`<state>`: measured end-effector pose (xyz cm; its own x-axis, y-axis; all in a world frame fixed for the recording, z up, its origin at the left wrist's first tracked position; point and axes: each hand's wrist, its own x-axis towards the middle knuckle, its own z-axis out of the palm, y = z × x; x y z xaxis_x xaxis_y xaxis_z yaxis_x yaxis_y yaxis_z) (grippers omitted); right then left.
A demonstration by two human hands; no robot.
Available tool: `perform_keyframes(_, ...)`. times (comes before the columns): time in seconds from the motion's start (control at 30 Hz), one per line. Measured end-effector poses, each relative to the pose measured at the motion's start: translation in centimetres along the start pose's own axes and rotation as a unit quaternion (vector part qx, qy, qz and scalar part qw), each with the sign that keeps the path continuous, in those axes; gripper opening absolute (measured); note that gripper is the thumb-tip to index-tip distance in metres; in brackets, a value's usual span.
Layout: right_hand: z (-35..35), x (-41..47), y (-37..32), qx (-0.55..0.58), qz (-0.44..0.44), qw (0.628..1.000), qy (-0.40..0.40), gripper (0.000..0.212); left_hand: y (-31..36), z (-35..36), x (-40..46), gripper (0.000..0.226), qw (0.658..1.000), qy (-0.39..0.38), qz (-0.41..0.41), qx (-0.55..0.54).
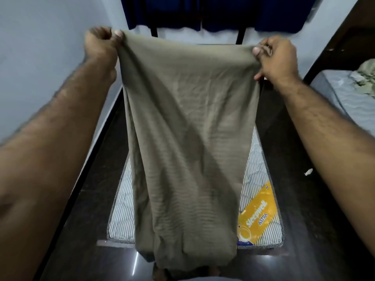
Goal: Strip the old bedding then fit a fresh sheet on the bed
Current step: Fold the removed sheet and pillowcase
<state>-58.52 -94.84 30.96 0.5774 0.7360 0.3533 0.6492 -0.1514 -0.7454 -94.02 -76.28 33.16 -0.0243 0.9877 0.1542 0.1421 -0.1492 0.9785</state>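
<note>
An olive-brown sheet [188,134] hangs in front of me, held up by its top edge and stretched between both hands. My left hand [101,40] grips the upper left corner, thumb on the cloth. My right hand [278,55] pinches the upper right corner. The sheet's lower end bunches near the floor at my feet. Behind it lies a bare striped mattress [121,216] with a yellow label [258,216], mostly hidden by the sheet.
A dark glossy floor [304,199] surrounds the mattress. A pale wall [40,57] runs along the left. Dark blue curtains [223,13] hang at the back. At right stands another bed [349,98] with a crumpled cloth [367,74] on it.
</note>
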Motion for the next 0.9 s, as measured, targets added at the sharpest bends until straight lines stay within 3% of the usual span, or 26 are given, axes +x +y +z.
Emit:
perform_keyframes(0.07,1.1,0.2,0.6,0.042,0.041,0.997,-0.059,0.007,-0.5,0.8,-0.2,0.012,0.998,-0.019,-0.045,0.039)
perform_keyframes(0.2,3.8,-2.5,4.4,0.039,0.074,0.979,-0.184,0.009,-6.1,0.9,-1.6,0.024,0.988,-0.089,-0.096,0.078)
perform_keyframes(0.33,4.5,-7.8,7.8,0.009,0.067,0.974,-0.214,0.007,-11.6,-2.3,-5.1,0.025,0.978,-0.148,-0.136,0.057)
perform_keyframes(0.47,3.7,-13.9,10.8,-0.060,0.028,0.962,-0.265,0.008,-16.8,-5.8,-11.2,0.026,0.971,-0.150,-0.184,0.021)
perform_keyframes(0.57,3.0,-18.2,12.3,-0.195,-0.022,0.944,-0.266,0.020,-19.6,-8.0,-16.8,0.027,0.973,-0.128,-0.185,0.051)
perform_keyframes(0.7,2.9,-24.9,14.4,-0.148,-0.060,0.928,-0.337,0.025,-22.8,-11.2,-24.4,0.036,0.964,-0.096,-0.218,0.113)
perform_keyframes(0.8,3.7,-29.6,17.1,-0.144,-0.069,0.890,-0.428,0.026,-26.4,-13.9,-29.5,0.049,0.935,-0.088,-0.261,0.224)
perform_keyframes(0.83,4.0,-31.0,17.7,-0.159,-0.067,0.869,-0.464,0.025,-27.3,-14.6,-30.8,0.050,0.912,-0.103,-0.278,0.284)
perform_keyframes(0.9,4.6,-34.1,18.9,-0.191,-0.054,0.817,-0.542,0.024,-28.9,-15.2,-33.6,0.048,0.835,-0.176,-0.316,0.416)
